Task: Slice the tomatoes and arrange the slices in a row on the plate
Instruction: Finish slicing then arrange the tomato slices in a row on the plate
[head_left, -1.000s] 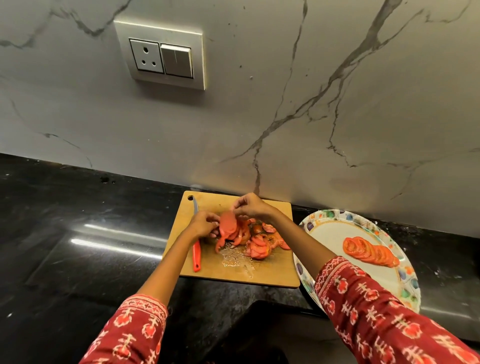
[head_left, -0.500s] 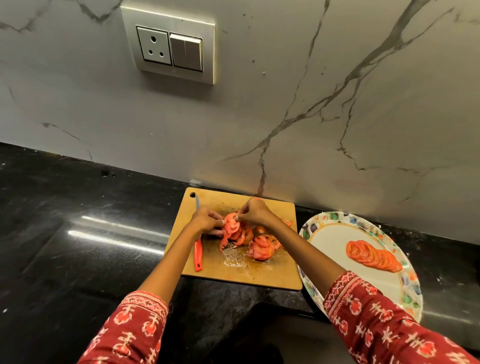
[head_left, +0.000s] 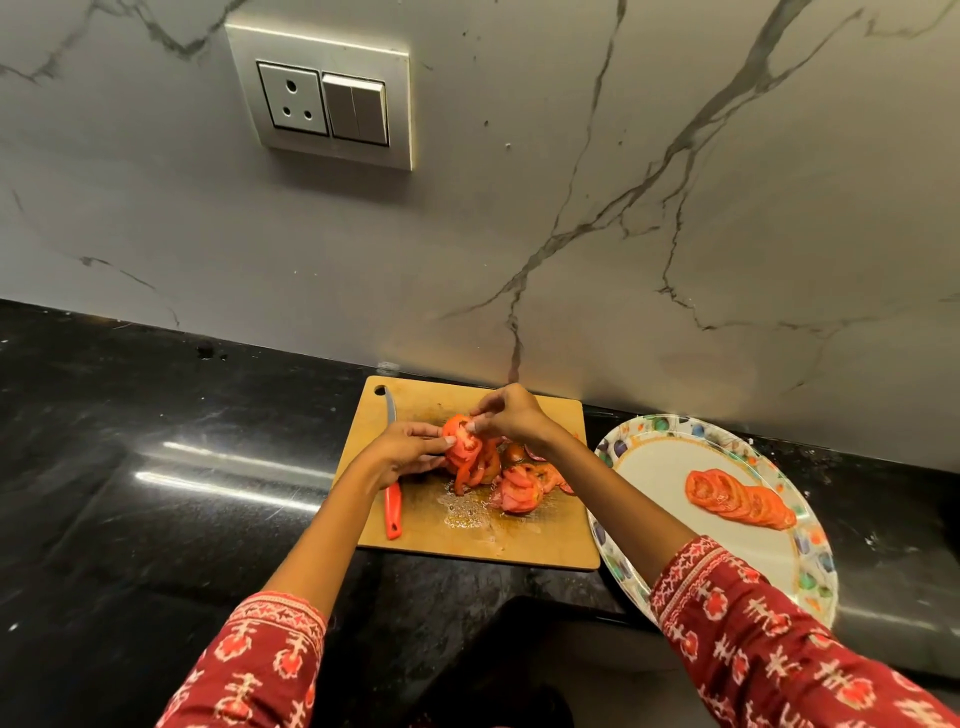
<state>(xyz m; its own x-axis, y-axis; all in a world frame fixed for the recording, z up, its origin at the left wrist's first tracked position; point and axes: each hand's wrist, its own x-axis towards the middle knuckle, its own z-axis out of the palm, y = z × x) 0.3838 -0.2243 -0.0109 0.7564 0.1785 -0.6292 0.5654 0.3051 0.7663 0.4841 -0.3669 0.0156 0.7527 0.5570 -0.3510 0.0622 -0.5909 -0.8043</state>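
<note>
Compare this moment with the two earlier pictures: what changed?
Both hands drew together on the cutting board: the left hand now cups a stack of slices and the right hand pinches the top slice. Knife, loose slices, plate and its row stayed put.

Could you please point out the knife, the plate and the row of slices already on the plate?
knife (head_left: 393, 512): head view, red handle.
plate (head_left: 657, 462): head view, bare white centre.
row of slices (head_left: 737, 499): head view, middle of row.

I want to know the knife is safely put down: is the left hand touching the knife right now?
Cannot tell. In the head view the left hand holds tomato slices directly above the knife, hiding its middle; no gap or contact shows.
</note>
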